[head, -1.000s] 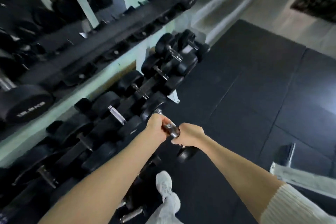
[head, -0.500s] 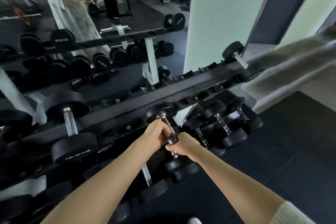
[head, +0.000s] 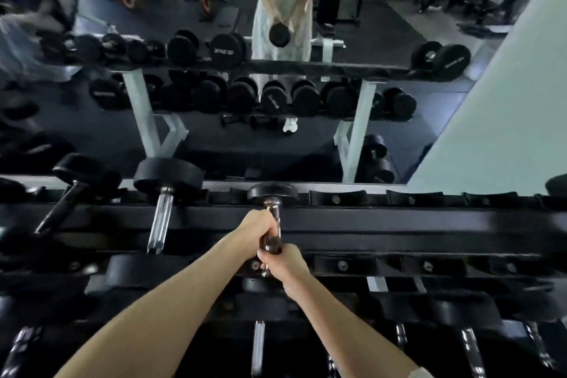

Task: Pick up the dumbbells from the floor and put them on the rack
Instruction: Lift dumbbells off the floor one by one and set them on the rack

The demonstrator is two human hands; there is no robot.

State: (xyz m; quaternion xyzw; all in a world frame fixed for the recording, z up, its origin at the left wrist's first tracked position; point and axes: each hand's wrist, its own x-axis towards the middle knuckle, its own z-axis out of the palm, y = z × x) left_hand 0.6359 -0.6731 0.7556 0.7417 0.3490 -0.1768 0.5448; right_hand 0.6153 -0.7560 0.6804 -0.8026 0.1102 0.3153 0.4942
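With left hand (head: 256, 232) and right hand (head: 283, 264) both curled tight round the chrome handle, holds the dumbbell (head: 272, 192) across the top tier of the rack (head: 399, 219). Left further along the handle, right nearer. Far head at the back rail, just right of a bigger dumbbell (head: 168, 176). Cannot tell whether seated in a cradle. Shows again in the mirror (head: 399, 138) behind.

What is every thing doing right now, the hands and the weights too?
Held dumbbell, gripped by its handle over the top rack, far head at the back edge.
Left hand, curled round the handle, farther up.
Right hand, curled round the handle's near end.
Neighbour dumbbell, lying across the rack, untouched.
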